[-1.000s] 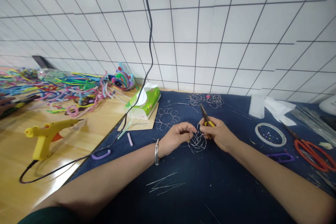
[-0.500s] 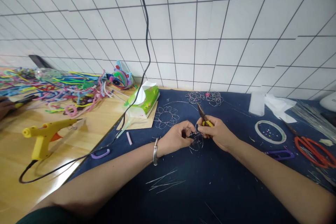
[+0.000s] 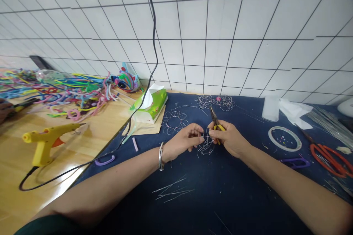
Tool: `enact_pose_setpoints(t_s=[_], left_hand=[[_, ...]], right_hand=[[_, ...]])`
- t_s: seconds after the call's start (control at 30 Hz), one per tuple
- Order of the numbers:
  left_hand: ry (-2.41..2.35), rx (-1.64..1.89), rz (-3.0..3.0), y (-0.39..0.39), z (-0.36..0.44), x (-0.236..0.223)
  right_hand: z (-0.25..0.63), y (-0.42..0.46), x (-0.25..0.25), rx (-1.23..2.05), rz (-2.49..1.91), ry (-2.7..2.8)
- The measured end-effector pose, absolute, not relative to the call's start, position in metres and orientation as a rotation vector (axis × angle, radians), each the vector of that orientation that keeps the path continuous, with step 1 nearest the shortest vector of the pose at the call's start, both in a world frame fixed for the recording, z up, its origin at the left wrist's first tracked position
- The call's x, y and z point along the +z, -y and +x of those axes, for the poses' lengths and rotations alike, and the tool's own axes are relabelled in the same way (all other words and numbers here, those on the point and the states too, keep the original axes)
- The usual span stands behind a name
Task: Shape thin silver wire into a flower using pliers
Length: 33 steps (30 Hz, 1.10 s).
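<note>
Between my hands is a small wire flower of thin looped silvery wire. My left hand pinches its left side with thumb and fingertips. My right hand has yellow-handled pliers tucked in the palm, jaws pointing up and away, while its thumb and forefinger touch the wire's right side. Beyond my left hand a flat wire flower lies on the dark blue cloth. More looped wire flowers lie near the wall, one with a pink centre. Several cut wires lie in front of me.
On the left are a yellow glue gun with its black cord, colourful pipe cleaners, and another person's hand at the edge. A green tissue pack stands mid-left. Rightward are a bead dish, orange-handled scissors and a wire bundle.
My left fingers have shifted on the wire flower, and more of its loops show. The pliers in my right hand have moved slightly to the right.
</note>
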<state>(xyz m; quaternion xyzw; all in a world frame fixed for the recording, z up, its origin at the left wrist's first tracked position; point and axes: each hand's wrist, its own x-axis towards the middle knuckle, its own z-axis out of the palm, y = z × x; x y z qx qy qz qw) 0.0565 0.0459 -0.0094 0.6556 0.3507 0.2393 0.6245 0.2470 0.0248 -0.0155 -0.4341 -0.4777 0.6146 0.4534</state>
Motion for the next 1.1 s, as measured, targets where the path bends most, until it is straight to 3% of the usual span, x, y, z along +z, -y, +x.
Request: enact_pose_setpoints(t_s=[0.37,1.1], left_hand=[[-0.923,0.701,1.888,-0.026,0.06,-0.002],[-1.06,0.77,1.963,-0.034,0.061,-0.016]], right_hand=[[0.244,-0.022,-0.015,1.432,-1.108,1.106],[0.242,-0.02,-0.008,1.378,-1.123,1.271]])
